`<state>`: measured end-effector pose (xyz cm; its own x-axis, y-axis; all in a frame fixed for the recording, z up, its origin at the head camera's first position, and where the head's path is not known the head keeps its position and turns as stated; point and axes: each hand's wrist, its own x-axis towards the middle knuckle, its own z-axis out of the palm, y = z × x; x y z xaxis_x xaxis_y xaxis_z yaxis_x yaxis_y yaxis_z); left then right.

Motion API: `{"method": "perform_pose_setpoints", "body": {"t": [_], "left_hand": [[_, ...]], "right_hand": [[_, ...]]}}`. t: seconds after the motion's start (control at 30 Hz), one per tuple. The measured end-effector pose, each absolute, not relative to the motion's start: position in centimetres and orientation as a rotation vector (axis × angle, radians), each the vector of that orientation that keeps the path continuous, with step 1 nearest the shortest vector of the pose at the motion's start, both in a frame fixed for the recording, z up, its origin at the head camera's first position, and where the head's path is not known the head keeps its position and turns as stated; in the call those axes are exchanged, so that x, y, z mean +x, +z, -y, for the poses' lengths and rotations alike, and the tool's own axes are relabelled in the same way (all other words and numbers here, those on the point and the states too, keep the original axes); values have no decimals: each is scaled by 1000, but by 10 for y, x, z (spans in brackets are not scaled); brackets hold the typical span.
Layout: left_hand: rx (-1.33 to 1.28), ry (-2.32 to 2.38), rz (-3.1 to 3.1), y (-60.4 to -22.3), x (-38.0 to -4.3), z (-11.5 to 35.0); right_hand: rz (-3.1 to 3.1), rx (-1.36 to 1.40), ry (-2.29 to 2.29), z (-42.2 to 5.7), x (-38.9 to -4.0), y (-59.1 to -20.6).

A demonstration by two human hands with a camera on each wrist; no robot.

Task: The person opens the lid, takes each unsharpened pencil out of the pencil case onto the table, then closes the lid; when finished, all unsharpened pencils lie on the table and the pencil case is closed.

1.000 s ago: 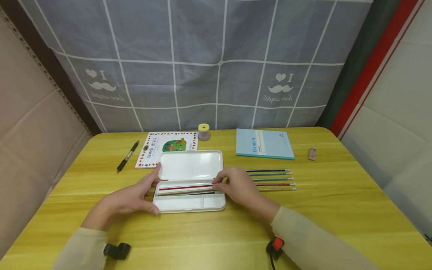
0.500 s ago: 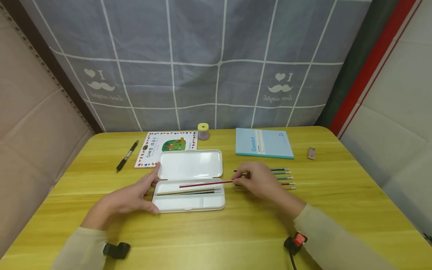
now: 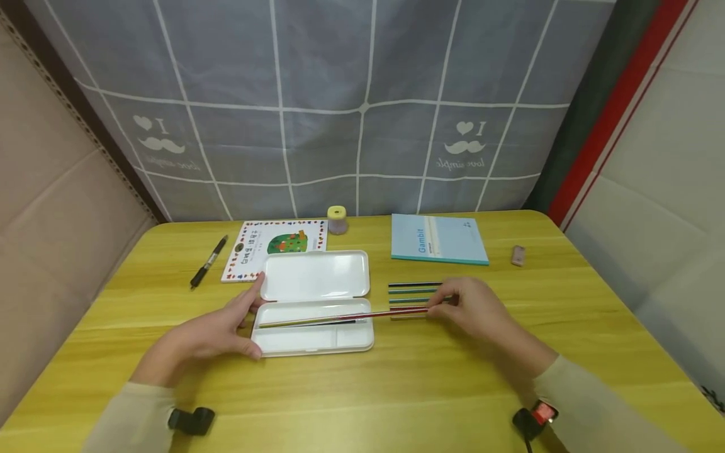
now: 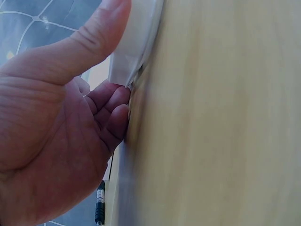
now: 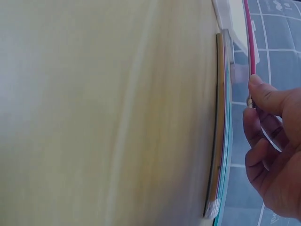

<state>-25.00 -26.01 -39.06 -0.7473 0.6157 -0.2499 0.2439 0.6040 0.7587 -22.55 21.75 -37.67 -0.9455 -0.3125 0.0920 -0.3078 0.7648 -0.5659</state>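
Note:
A white pencil case (image 3: 317,277) lies with its lid folded back on the table. My left hand (image 3: 221,336) holds its left end, thumb at the front corner and fingers curled at the hinge side. In the left wrist view the thumb presses against the case (image 4: 136,37). My right hand (image 3: 470,308) pinches a red pencil (image 5: 251,47) near its ferrule end, right of the case. The pencil points left, its tip overlapping the case. A gold pencil (image 3: 280,324) and a dark pencil (image 3: 340,323) lie in the long compartment.
Several pencils (image 3: 404,291) lie in a row right of the case, partly behind the right hand. Further back are a picture book (image 3: 255,251), a yellow-lidded sharpener-like container (image 3: 337,221), and a blue notebook (image 3: 447,242). A pen (image 3: 208,263) lies left, an eraser-like block (image 3: 518,255) right.
My right hand has drawn the red pencil out of the case and moved right, over the row of pencils. The left hand has stayed on the case.

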Motion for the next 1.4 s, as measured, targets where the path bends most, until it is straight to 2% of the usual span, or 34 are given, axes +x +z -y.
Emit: {"method": "perform_pose_setpoints", "body": {"t": [0.4,1.4], "left_hand": [[708,1051,-2296,-388,-249,262],[684,1041,-2293,-388,-250,260]], "right_hand": [[-2932,-367,-1034,-243,-218,-380],[-3022,-459,-869,-283,-201,-385]]}}
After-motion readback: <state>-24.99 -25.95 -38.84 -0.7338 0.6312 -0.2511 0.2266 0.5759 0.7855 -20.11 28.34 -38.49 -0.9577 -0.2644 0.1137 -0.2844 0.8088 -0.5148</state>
